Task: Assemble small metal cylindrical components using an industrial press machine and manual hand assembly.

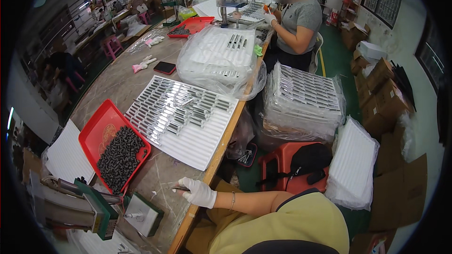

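Left hand (197,192), white glove, rests on the bench (117,84) close to its front edge, pinching a small dark part (180,188). Bare bench at its 12 o'clock. Red tray (92,134) of black pieces at 10, press (94,207) at 9. Right hand not visible.

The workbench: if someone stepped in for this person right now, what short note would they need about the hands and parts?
Left hand: white glove, resting on the bench edge, fingers on a small dark part; whether it grips it is unclear.
Right hand: not in view.
Red tray of black pieces sits left; white ribbed tray ahead.
Done: many shiny metal parts lie in the tray's slots.
Left: the nearest rows are bare.
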`<state>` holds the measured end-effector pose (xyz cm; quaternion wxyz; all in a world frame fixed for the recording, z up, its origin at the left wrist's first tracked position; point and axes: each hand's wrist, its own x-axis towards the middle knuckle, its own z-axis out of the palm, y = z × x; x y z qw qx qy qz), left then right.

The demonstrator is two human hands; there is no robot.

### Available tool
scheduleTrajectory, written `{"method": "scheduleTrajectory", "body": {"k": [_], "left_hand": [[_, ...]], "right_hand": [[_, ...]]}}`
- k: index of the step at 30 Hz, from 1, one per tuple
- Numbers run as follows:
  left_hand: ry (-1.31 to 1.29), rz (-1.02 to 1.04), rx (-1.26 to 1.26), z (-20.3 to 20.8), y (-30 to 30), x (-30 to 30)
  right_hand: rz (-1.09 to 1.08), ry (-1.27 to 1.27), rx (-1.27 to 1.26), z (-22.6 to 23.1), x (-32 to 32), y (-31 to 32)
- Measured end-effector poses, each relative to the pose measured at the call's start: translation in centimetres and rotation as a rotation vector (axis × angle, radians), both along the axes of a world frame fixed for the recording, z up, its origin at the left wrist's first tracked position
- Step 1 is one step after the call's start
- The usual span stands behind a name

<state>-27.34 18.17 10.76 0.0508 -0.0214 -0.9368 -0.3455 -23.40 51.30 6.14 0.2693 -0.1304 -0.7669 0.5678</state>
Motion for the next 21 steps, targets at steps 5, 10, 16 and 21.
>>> {"method": "scheduleTrajectory", "body": {"k": [5, 10, 16, 21], "left_hand": [[-0.119, -0.063, 0.26, -0.1, 4.3, 1.4], [-0.237, -0.076, 0.529, -0.1, 6.3, 2.9], [-0.118, -0.376, 0.384, -6.5, 4.9, 1.1], [-0.233, -0.181, 0.625, -2.6, 7.6, 2.2]], "right_hand": [[0.164, 0.049, 0.123, -1.9, 0.1, 0.5], [0.212, 0.013, 0.044, -1.3, -0.2, 0.2], [0.1, -0.054, 0.101, -0.7, -0.2, 0.0], [0.027, -0.074, 0.051, -1.1, -0.5, -0.6]]}}
